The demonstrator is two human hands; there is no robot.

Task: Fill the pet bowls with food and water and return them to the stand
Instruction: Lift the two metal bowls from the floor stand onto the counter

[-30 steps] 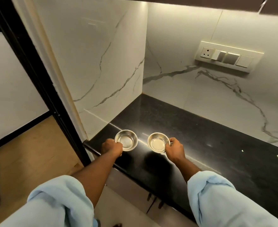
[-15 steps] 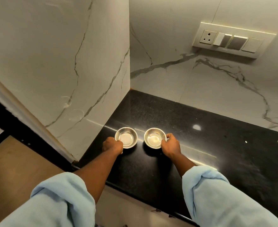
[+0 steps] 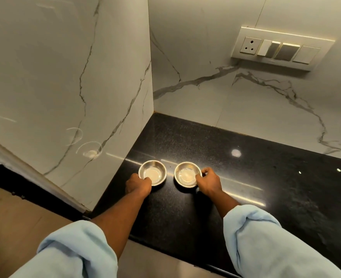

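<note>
Black speckled stone formed the worktop (image 3: 185, 137), which ran into a corner between two pale marble walls with grey veins, the side wall (image 3: 65, 77) on the left and the back wall (image 3: 205, 109) behind. On the back wall, up to the right, sat a cream switch panel (image 3: 280, 49) with a socket at its left end. Near the front left part of the worktop, close to the side wall, two small round steel bowls stood upright side by side, near each other but apart, and both seemed to rest on the stone. The left bowl (image 3: 153, 172) had its polished inside catching the light, and the left grip (image 3: 138, 184) was grasping it at the near rim, fingers curled with the thumb at the edge. The right bowl (image 3: 186, 175) lay just to its right, and the right grip (image 3: 208, 182) was grasping it at its right-hand rim, fingers bent round the edge. Both forearms reached forward from rolled pale blue cuffs, the left sleeve (image 3: 75, 251) low in the view and the right sleeve (image 3: 266, 243) over the front edge of the worktop. Faint round reflections (image 3: 89, 151) showed on the side wall just left of the bowls, and a long streak of light crossed the stone behind them. Wooden floor (image 3: 15, 213) was visible at the lower left, beyond a dark frame.
</note>
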